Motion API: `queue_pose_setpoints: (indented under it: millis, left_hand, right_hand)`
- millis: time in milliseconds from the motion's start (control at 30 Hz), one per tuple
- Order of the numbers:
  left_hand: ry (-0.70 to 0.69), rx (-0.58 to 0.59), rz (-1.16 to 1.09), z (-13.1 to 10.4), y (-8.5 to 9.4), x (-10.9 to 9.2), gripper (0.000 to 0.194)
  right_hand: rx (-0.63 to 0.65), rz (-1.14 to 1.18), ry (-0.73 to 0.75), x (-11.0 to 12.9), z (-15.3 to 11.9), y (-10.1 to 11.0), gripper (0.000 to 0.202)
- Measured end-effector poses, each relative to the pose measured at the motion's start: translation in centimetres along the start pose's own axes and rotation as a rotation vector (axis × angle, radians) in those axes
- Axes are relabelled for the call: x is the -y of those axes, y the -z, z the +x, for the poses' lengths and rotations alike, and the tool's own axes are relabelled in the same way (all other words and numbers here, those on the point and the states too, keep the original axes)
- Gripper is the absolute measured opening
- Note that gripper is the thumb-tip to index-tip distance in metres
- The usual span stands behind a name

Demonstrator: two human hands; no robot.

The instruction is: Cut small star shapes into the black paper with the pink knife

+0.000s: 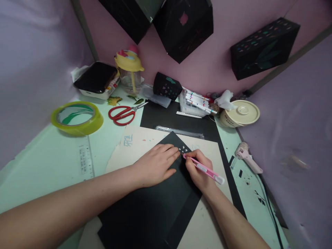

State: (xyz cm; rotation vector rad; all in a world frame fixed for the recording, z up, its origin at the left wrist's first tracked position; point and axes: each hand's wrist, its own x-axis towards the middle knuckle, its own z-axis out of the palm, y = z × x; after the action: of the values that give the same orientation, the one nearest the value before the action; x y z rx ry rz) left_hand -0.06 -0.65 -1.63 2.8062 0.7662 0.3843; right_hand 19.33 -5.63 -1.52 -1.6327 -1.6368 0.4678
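Note:
A black sheet [153, 204] lies at a slant over a pale board [140, 138], with several small star-shaped light spots near its far corner. My left hand [155, 164] rests flat on the sheet, fingers stretched out toward that corner. My right hand [201, 169] grips a pink craft knife [203, 167], its tip end down on the sheet just below the stars and close to my left fingertips. The blade itself is too small to make out.
Yellow tape [97, 121], red scissors [123, 115] and a ruler [86, 155] are at the left. Behind stand a cup [129, 71], a box of markers [194, 102] and a lidded bowl [242, 114]. A glue gun [247, 157] lies right. Black boxes [264, 48] hang above.

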Motion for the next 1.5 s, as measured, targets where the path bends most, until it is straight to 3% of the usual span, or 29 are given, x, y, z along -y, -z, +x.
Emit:
queue_pose_setpoints:
  millis: [733,967,1267,1500]
  left_hand:
    - [-0.007,-0.005,0.002,0.0,0.1,0.1,0.051]
    - [-0.001,-0.005,-0.004,0.0,0.0,0.1,0.051]
    - [-0.001,-0.004,-0.022,-0.1,0.0,0.0,0.052]
    - [-0.004,-0.011,-0.021,0.1,0.0,0.1,0.052]
  right_hand:
    - [-0.035,0.012,0.013,0.1,0.0,0.0,0.007]
    - [-0.017,0.018,0.061,-0.2,-0.2,0.0,0.007]
    - [0.004,-0.075,0.24,-0.7,-0.6,-0.3,0.007]
    - [-0.015,-0.073,0.235,-0.7,-0.5,-0.4,0.007]
